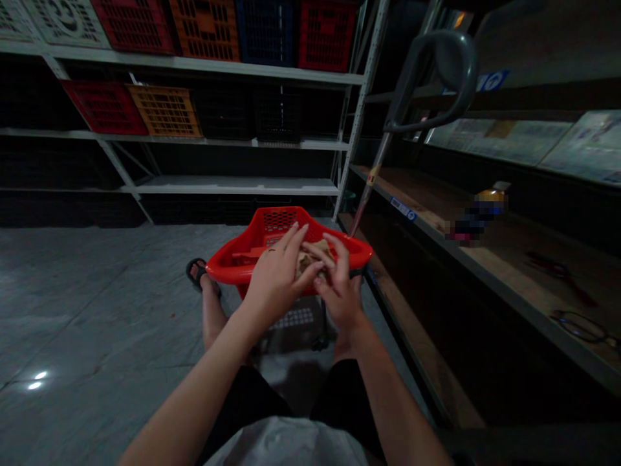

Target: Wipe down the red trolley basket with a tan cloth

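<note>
Above the near rim of a red plastic basket, my two hands are close together around a crumpled tan, paper-like thing. My left hand comes at it from the left, its fingers fairly straight and pressed together, thumb toward the tan thing. From the right, my right hand grips it with bent fingers. Fingers cover much of the tan thing, so its exact kind is unclear. Inside the basket lies something red, partly hidden by my left hand.
A grey loop handle on a pole rises at the right. Beside me a wooden shelf holds a blurred bottle-like item, red-handled pliers and glasses. White racks with coloured crates stand ahead.
</note>
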### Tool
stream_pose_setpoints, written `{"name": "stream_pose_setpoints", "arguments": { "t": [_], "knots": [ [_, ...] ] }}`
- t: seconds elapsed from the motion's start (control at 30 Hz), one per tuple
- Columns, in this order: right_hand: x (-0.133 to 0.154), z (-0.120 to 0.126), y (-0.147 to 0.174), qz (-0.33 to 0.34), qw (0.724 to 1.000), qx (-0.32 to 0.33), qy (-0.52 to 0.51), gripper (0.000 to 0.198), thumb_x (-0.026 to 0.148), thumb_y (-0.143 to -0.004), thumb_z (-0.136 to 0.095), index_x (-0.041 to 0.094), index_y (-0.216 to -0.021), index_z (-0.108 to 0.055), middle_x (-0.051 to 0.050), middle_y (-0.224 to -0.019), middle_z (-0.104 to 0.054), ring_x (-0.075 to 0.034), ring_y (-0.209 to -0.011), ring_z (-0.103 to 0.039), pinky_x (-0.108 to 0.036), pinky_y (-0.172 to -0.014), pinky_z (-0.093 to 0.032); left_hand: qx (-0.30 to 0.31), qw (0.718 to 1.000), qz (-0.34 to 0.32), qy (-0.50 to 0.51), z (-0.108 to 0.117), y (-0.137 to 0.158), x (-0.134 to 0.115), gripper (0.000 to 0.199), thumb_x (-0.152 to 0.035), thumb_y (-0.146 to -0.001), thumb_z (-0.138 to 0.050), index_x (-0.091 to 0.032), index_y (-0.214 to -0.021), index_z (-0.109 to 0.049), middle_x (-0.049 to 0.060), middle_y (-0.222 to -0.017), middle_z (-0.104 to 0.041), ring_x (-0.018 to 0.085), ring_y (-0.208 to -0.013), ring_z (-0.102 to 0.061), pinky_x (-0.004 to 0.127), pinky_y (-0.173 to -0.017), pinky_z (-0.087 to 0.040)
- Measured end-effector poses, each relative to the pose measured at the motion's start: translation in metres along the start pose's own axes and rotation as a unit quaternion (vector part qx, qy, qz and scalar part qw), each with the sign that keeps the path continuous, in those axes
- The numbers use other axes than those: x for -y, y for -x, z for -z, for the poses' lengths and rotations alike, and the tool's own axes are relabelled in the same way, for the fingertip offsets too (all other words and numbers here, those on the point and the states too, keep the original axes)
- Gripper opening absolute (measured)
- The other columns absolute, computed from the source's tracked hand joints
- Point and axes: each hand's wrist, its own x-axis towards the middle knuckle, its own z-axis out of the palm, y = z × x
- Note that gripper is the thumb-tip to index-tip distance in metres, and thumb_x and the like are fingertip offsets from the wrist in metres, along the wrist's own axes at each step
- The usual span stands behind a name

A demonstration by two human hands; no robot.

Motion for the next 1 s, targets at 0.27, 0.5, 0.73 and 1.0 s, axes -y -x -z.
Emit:
{"name": "stream_pose_setpoints", "arguments": {
  "t": [0.27, 0.5, 0.73, 1.0],
  "knots": [
    [-0.030, 0.044, -0.016, 0.009, 0.978, 0.008, 0.208, 0.032, 0.034, -0.103, -0.040, 0.024, -0.112, -0.070, -0.008, -0.118, -0.073, -0.025, -0.118, -0.062, -0.047, -0.111, -0.046, 0.072, 0.993, -0.018, -0.094, 0.018, 0.014, 0.022, 0.040, -0.027, -0.094, -0.062, -0.029, -0.134, -0.064, 0.005, -0.144, -0.062, 0.028, -0.122, -0.065, 0.045, -0.100, -0.057],
    [-0.029, 0.031, -0.012, 0.009, 0.964, 0.008, 0.265, 0.040, 0.029, -0.101, -0.041, 0.018, -0.128, -0.068, -0.011, -0.115, -0.075, -0.027, -0.110, -0.061, -0.045, -0.103, -0.048, 0.035, 0.993, 0.076, -0.083, 0.038, 0.033, 0.035, 0.045, -0.021, -0.095, -0.054, -0.031, -0.138, -0.062, 0.003, -0.144, -0.063, 0.028, -0.127, -0.063, 0.046, -0.106, -0.055],
    [-0.047, 0.049, -0.011, 0.009, 0.970, 0.009, 0.243, 0.038, 0.024, -0.091, -0.046, 0.021, -0.120, -0.070, -0.010, -0.114, -0.072, -0.028, -0.110, -0.062, -0.045, -0.102, -0.049, 0.094, 0.989, 0.007, -0.112, -0.030, -0.034, -0.037, 0.043, -0.022, -0.098, -0.055, -0.013, -0.140, -0.059, 0.016, -0.143, -0.062, 0.029, -0.128, -0.062, 0.044, -0.108, -0.053],
    [-0.071, 0.089, -0.026, -0.027, 0.983, -0.016, 0.182, 0.027, 0.030, -0.092, -0.047, 0.022, -0.106, -0.069, -0.009, -0.111, -0.071, -0.027, -0.111, -0.063, -0.044, -0.103, -0.046, 0.092, 0.981, -0.068, -0.158, -0.018, 0.000, -0.031, 0.048, -0.021, -0.101, -0.050, -0.020, -0.149, -0.052, 0.015, -0.154, -0.053, 0.029, -0.132, -0.061, 0.043, -0.108, -0.054]
  ]
}}
